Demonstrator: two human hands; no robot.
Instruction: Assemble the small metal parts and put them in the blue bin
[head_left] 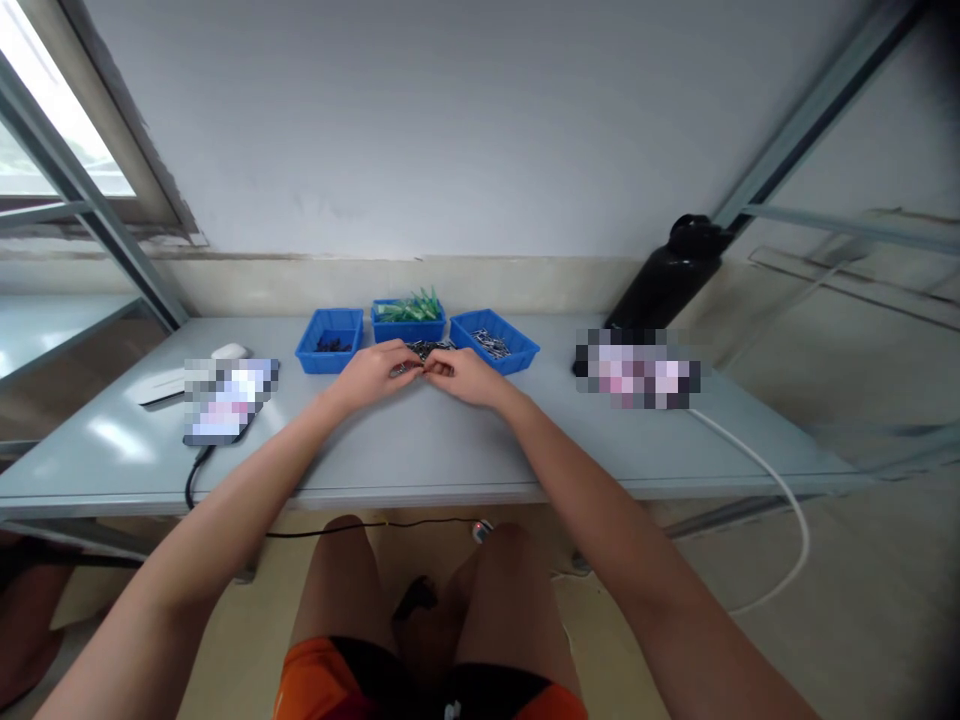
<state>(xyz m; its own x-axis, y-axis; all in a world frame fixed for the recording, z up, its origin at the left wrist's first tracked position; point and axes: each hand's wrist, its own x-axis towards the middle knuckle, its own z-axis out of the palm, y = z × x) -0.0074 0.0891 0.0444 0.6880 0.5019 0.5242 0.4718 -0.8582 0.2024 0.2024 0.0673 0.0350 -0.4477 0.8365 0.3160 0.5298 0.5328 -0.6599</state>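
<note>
My left hand (380, 373) and my right hand (463, 374) meet over the middle of the table, their fingertips pinched together and almost touching. Whatever sits between the fingers is too small and too covered to name. Just behind the fingers lies a pile of small dark and silvery pieces (431, 348), partly hidden by the hands. Around it stand three blue plastic trays: the left tray (301, 352) holds small dark pieces, the back tray (409, 330) holds green pointed strips, and the right tray (525, 357) holds thin silvery pieces.
On the left of the grey table (420, 450) lie a phone (232, 400) on a black cable and a small white case (229, 352). At right, a black bottle (660, 285) stands behind a blurred-out device (637, 375) with a white cable (780, 490). A wall closes off the back.
</note>
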